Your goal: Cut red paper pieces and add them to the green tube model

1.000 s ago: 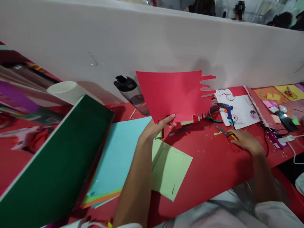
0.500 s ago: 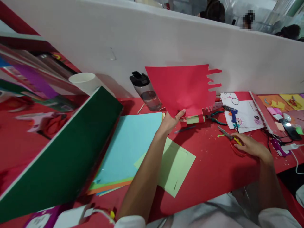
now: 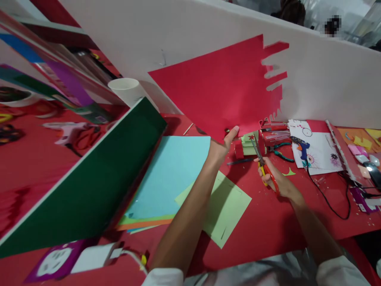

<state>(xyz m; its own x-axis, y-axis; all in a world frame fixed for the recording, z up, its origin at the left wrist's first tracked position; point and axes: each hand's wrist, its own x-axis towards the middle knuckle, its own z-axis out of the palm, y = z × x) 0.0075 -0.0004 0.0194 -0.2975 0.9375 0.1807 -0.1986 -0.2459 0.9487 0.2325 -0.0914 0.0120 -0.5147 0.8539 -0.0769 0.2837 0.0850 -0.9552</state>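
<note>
My left hand [image 3: 224, 147] pinches the lower edge of a large red sheet of paper [image 3: 220, 87], held up off the table and tilted. The sheet's right edge is cut into uneven strips and notches. Scissors [image 3: 264, 169] with red and yellow handles sit in my right hand [image 3: 275, 178], fingers in the loops, blades pointing up and slightly apart. Below the sheet, apart from it, the blades reach in front of a small red and pale green box [image 3: 249, 147] bearing a red star. A light green sheet [image 3: 226, 210] lies under my left forearm.
A dark green board [image 3: 89, 186] stands at the left, beside stacked coloured paper [image 3: 169, 178]. Behind it is a white cup [image 3: 123, 89]. At the right lie teal-handled pliers [image 3: 282, 153], a blue glue gun [image 3: 303, 149] with a black cable, and a decorated white sheet [image 3: 320, 159].
The red sheet has risen, tilted and come closer, now covering the water bottle. My right hand has lifted the scissors from the table and brought them left, towards the sheet.
</note>
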